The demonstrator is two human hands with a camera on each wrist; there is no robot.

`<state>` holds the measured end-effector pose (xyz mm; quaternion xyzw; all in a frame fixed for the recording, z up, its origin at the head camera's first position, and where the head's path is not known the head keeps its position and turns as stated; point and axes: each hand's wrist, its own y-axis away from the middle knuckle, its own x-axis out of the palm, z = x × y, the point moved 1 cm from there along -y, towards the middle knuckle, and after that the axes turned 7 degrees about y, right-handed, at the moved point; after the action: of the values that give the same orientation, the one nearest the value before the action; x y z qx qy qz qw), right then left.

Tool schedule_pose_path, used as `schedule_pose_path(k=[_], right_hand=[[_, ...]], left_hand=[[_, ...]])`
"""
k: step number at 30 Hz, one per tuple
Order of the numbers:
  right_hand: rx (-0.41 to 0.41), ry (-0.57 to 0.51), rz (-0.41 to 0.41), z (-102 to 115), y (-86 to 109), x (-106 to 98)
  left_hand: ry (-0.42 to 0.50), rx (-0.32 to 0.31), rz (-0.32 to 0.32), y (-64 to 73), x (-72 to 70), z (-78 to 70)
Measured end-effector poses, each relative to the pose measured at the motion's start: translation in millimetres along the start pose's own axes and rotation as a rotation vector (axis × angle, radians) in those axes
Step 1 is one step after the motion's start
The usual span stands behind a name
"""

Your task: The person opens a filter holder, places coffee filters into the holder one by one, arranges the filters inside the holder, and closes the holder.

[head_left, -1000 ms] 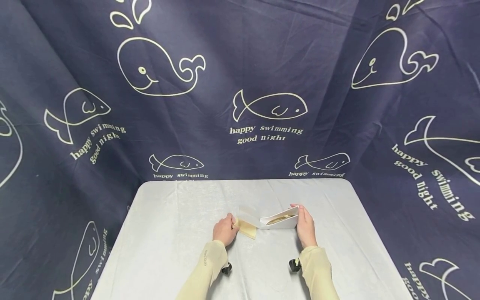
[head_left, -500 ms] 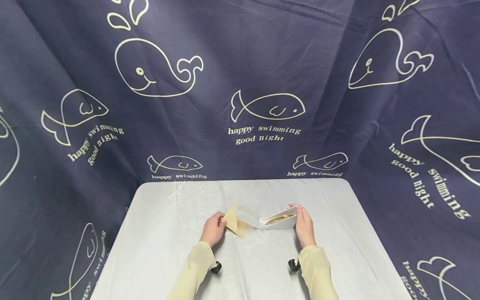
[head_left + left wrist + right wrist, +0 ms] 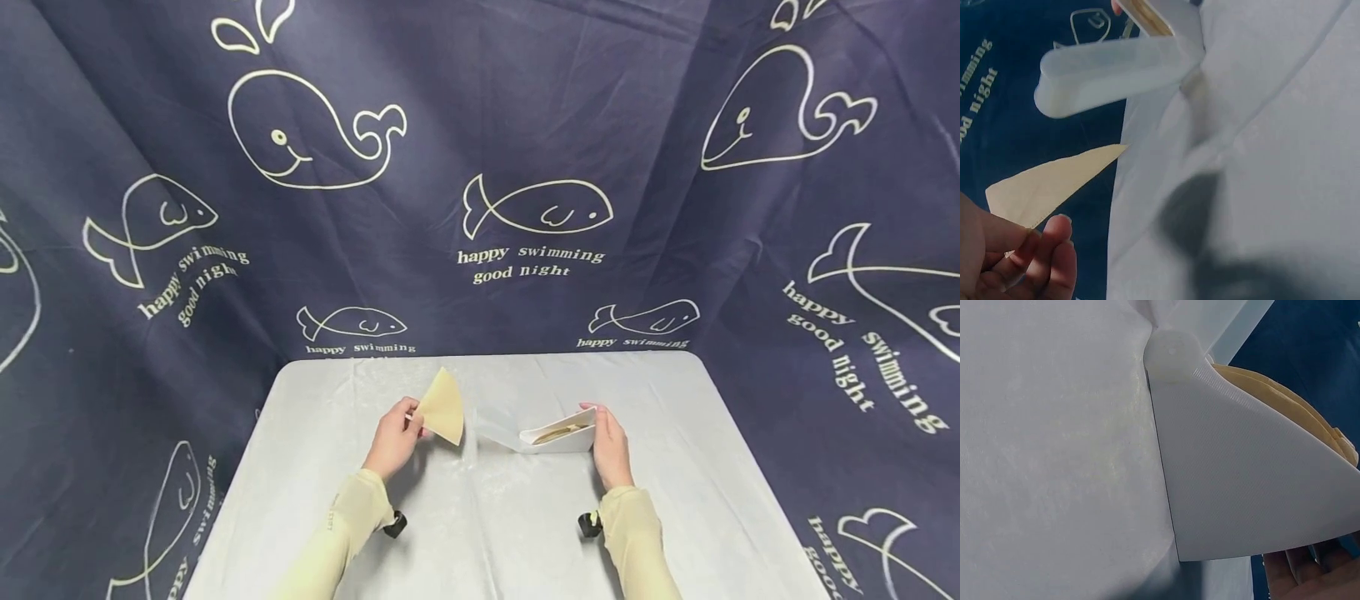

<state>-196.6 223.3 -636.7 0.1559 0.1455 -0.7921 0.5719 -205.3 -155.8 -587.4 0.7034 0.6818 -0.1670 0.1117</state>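
Observation:
Between the thumb and fingers of my left hand [image 3: 396, 435] is a cream fan-shaped coffee filter paper [image 3: 444, 408], pinched at one corner and raised above the table. The left wrist view shows that paper [image 3: 1047, 187] with the fingertips on its edge. My right hand [image 3: 613, 450] grips the outer end of a white filter holder [image 3: 566, 444] that stands on the table. Several tan filter papers [image 3: 1285, 406] sit inside the holder. Its translucent lid [image 3: 498, 427] is swung out to the left, apart from the paper in my left hand.
A pale cloth covers the table [image 3: 510, 533], whose far edge meets a dark blue curtain [image 3: 420, 250] printed with whales and fish. Black wrist devices [image 3: 395, 524] hang below both sleeves. Shadows fall on the cloth under the left hand.
My left hand has drawn the filter paper left and upward, away from the holder and its lid. The right hand and the holder have stayed in nearly the same place.

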Motion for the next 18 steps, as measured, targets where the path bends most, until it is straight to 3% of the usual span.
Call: schedule_pose_path(k=[5,11,18], right_hand=[[0.006,0.009,-0.003,1.6,0.3,0.6],[0.008,0.002,0.006,4.2,0.7,1.1],[0.017,0.016,0.014,1.2,0.5,-0.3]], left_hand=[[-0.018,-0.004,0.012,1.4,-2.9,-7.4],[0.046,0.032,-0.012,9.9,-5.7,-13.5],[0.121,0.089,0.022,17.5,-14.7,-42.4]])
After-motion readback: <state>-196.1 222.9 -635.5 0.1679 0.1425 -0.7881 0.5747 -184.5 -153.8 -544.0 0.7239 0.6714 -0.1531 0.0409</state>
